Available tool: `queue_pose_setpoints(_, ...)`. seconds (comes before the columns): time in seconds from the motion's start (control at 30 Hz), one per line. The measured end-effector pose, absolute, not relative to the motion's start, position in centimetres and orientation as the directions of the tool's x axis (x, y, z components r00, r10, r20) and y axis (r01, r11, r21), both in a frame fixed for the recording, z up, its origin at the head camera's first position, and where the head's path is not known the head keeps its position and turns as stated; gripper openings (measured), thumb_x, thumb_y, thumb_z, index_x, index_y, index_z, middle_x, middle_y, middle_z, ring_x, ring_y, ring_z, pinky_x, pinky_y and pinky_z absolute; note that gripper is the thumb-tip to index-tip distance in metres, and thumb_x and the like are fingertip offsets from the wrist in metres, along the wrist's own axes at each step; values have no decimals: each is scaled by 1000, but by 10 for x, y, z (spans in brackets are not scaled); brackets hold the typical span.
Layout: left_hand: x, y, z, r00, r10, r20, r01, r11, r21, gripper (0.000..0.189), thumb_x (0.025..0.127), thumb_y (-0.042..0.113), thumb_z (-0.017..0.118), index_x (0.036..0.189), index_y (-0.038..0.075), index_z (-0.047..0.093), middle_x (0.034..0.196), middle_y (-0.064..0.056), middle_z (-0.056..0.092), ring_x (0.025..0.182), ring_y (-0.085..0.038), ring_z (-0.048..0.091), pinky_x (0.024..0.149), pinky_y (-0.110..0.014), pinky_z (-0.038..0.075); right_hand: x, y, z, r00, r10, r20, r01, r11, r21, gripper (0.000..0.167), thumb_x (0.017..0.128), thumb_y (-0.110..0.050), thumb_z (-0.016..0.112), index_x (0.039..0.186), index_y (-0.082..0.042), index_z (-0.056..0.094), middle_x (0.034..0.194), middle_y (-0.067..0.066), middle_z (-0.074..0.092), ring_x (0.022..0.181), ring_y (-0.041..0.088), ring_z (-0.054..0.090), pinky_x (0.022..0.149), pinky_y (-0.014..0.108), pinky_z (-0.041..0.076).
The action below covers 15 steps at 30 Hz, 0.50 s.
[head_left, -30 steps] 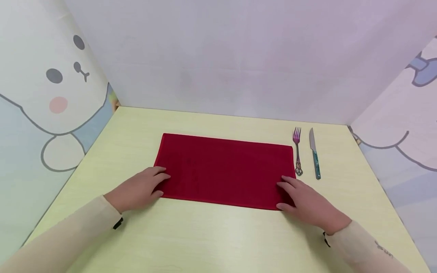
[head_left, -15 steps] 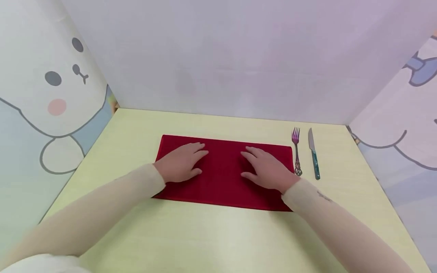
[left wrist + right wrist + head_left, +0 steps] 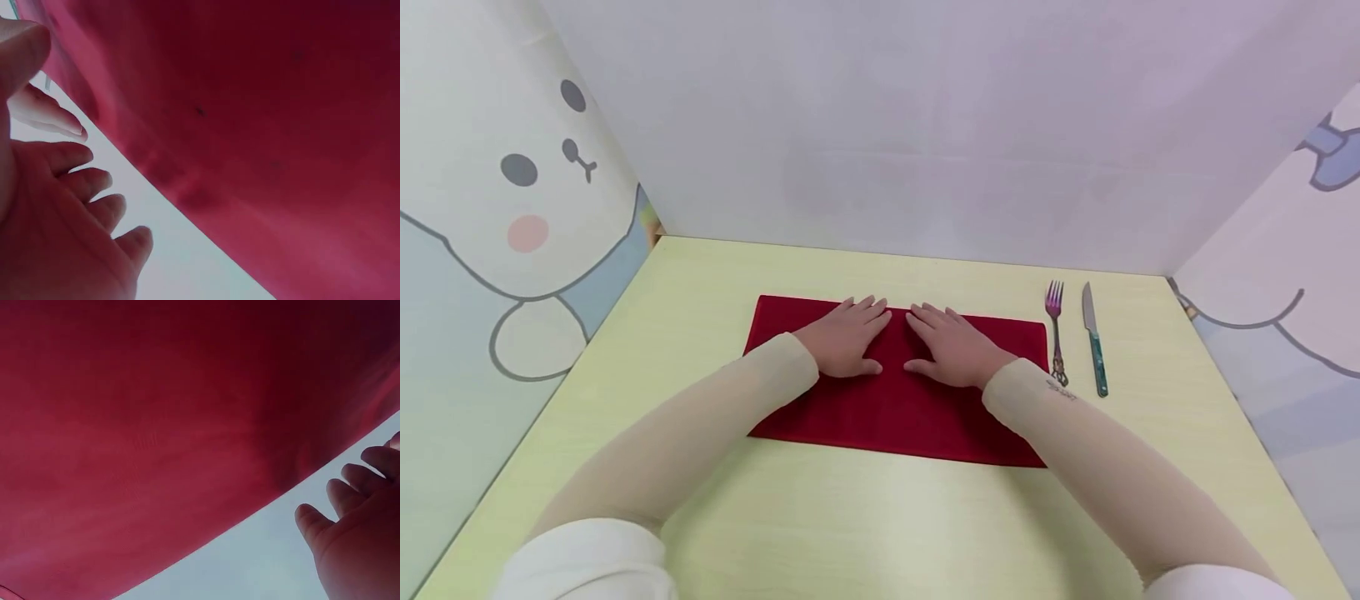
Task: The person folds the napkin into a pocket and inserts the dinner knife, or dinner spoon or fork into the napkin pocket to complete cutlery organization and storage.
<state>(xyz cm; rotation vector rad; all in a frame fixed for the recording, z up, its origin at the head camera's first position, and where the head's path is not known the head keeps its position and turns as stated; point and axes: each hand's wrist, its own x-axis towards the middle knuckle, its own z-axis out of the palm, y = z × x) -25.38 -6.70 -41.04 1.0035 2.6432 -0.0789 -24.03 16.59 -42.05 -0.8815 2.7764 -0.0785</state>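
Head view, centre of the frame: a red cloth (image 3: 880, 417) lies flat on the pale desk (image 3: 850, 525), its long edges running left to right. Left grip (image 3: 846, 337), a person's bare hand: released, fingers extended, positioned over the upper middle of the cloth with the fingertips at its upper edge. Right grip (image 3: 958, 350), also a bare hand: released, fingers extended, just right of the left grip and apart from it. Contact between either palm and the cloth cannot be confirmed. In the left wrist view, the fingers appear at lower left and the cloth fills the upper right; in the right wrist view, the fingers appear at lower right, the cloth at upper left. A fork (image 3: 1055, 321) lies just beside the right edge of the cloth, tines toward the top of the frame. A knife (image 3: 1094, 337) lies to its right, blade upward in the frame, blue-green handle below
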Motion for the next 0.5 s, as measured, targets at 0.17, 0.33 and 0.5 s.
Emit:
queue_pose_setpoints(0.17,-265,-62,-421,-705,614,-355,647,762,33,99,95,61,64,166,12,17,173,-8,10,158,-29,2,126,-47,6,-249,168,-427,-785,-570,-245,-557,821,-125,91,97,-59,62,164,-11,26,170,8,22,158,30,11,126,51,9)
queue_pose_setpoints(0.33,-271,-63,-425,-700,590,-403,631,775,39,104,92,65,65,166,12,15,173,-8,8,158,-29,2,126,-46,6,-256,173,-434,-775,-569,-275,-556,821,-132,95,95,-67,59,165,-14,23,171,6,19,158,28,8,126,52,7)
queue_pose_setpoints(0.5,-271,-67,-423,-694,574,-434,609,790,71,104,92,66,63,167,12,14,173,-8,7,158,-29,2,126,-46,6,-260,179,-440,-775,-563,-287,-555,824,-118,100,92,-74,55,166,-17,19,172,3,16,158,27,5,126,51,6)
